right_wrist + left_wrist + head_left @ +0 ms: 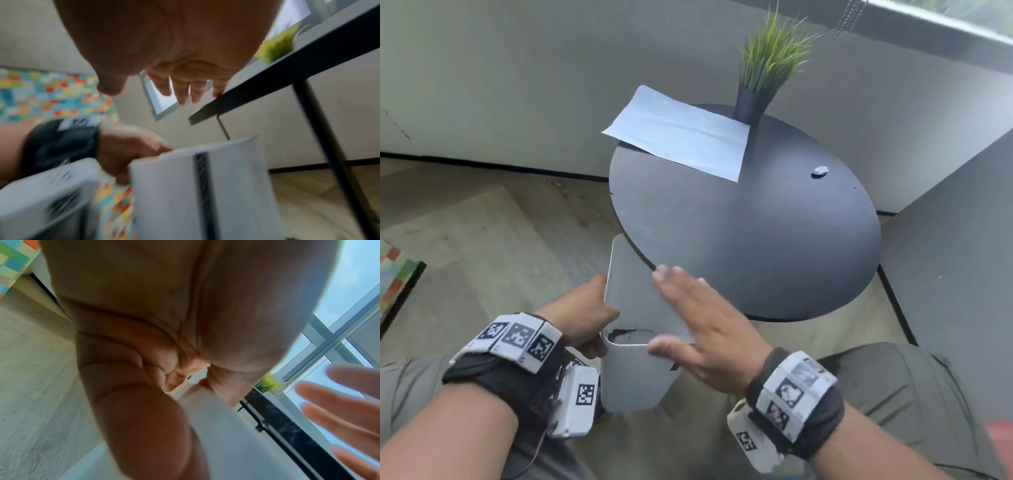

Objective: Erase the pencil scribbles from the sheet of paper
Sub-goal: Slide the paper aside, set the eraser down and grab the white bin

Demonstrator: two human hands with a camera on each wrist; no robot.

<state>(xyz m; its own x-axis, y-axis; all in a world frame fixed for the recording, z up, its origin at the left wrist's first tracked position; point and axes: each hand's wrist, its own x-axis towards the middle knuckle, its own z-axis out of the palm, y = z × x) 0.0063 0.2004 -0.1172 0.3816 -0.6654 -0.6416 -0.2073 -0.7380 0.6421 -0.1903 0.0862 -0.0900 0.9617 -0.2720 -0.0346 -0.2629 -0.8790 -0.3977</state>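
A white sheet of paper (678,132) lies on the far left of the round black table (756,240), one corner hanging over the edge; no scribbles show on it from here. A small grey-white eraser (820,170) lies alone on the table's right side. Below the table's near edge my left hand (589,308) grips the left rim of a white bin (633,380) with a dark inside. My right hand (698,318) is flat over the bin's mouth, fingers straight, holding nothing. The left wrist view shows my left hand (174,378) curled on the bin (216,426).
A potted green plant (767,68) stands at the table's far edge, beside the paper. A grey wall runs behind, and a grey panel (945,257) stands right of the table. Wooden floor and a colourful patterned piece (393,274) lie to the left. My knees are below the bin.
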